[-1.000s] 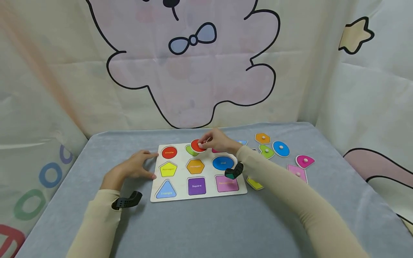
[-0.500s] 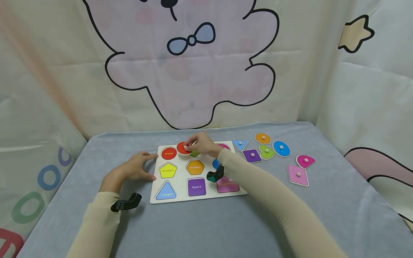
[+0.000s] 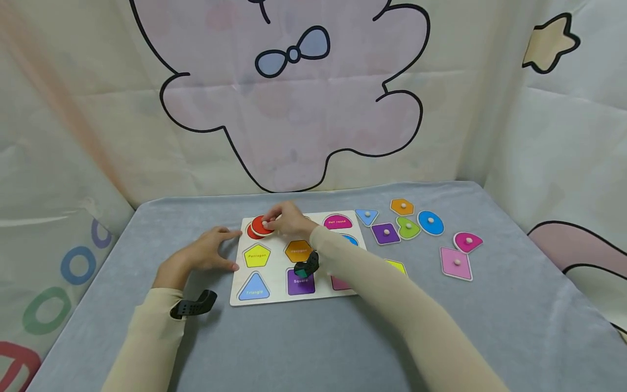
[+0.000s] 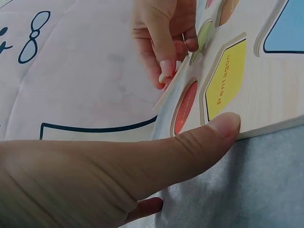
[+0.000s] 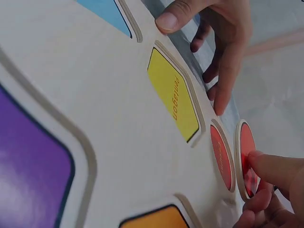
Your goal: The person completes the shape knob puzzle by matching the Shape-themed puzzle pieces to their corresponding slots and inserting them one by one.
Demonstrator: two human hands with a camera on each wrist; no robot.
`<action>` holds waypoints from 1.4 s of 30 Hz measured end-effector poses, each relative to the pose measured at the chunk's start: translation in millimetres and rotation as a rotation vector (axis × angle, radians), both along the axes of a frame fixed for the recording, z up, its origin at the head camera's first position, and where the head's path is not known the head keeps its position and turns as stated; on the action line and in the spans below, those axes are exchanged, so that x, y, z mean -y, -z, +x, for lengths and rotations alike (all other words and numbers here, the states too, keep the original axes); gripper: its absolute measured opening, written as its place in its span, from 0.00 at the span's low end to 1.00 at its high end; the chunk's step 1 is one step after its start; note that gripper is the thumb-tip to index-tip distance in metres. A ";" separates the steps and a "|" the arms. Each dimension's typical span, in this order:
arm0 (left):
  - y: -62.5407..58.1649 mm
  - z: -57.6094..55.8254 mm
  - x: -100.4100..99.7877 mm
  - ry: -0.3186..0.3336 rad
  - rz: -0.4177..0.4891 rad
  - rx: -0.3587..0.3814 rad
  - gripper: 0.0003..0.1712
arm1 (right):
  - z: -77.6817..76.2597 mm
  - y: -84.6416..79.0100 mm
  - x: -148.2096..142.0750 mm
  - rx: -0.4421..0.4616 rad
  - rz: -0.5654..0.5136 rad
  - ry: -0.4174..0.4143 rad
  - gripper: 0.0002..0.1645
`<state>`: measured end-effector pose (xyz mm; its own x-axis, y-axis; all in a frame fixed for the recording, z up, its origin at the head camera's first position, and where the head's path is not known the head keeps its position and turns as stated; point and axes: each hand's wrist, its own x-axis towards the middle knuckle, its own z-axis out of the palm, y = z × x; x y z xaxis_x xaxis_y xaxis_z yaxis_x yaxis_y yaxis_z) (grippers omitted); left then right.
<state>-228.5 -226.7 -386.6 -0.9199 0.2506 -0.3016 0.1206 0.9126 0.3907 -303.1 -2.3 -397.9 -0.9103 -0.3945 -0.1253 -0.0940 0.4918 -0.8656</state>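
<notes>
Up at eleven o'clock on the board [image 3: 277, 284], I've got my right hand [image 3: 289, 220] pinching the red disc [image 3: 259, 226], round slot [image 3: 251, 234] peeking out toward eight.

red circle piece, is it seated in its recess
No, in the right wrist view the right hand pinches the red circle piece outside its unfilled red recess.

Pinched in the right hand [image 3: 290, 219], a pale-edged red disc [image 3: 258, 224]. Under the grip, a pale board [image 3: 277, 275]; on its near side, a yellow pentagon [image 3: 257, 255] and blue triangle [image 3: 254, 287]. Right of the grip, a purple square [image 3: 379, 235], green heart [image 3: 405, 232] and orange hexagon [image 3: 398, 209] (all white-edged). Beyond it, a cream curtain [image 3: 122, 71] with a black-outlined lilac figure [image 3: 294, 114]; beneath, grey-blue cloth [image 3: 274, 348].
</notes>
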 end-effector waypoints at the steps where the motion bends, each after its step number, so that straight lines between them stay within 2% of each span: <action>1: 0.0 -0.3 0.6 0.003 0.003 -0.002 0.56 | -0.3 0.1 2.7 -0.005 0.002 0.001 0.09; 13: -3.8 0.9 4.0 0.007 0.018 -0.008 0.56 | -0.7 0.4 25.5 -0.022 0.034 -0.003 0.08; 20: -3.9 -1.4 4.1 0.013 0.017 -0.022 0.56 | -0.6 -1.3 27.3 -0.007 0.063 0.027 0.06; 25: -2.8 0.2 3.9 0.008 0.020 -0.015 0.56 | 1.3 0.9 27.4 -0.009 0.069 0.018 0.05; 29: -3.2 1.8 3.1 0.007 0.021 0.002 0.56 | 3.1 0.9 26.3 -0.017 0.098 0.017 0.06; 35: -4.1 0.6 2.1 0.008 0.027 -0.016 0.56 | 2.4 2.4 25.6 -0.045 0.123 0.024 0.08; 42: -1.0 0.8 2.1 -0.007 0.021 0.013 0.56 | 3.4 5.9 27.6 -0.053 0.172 0.005 0.11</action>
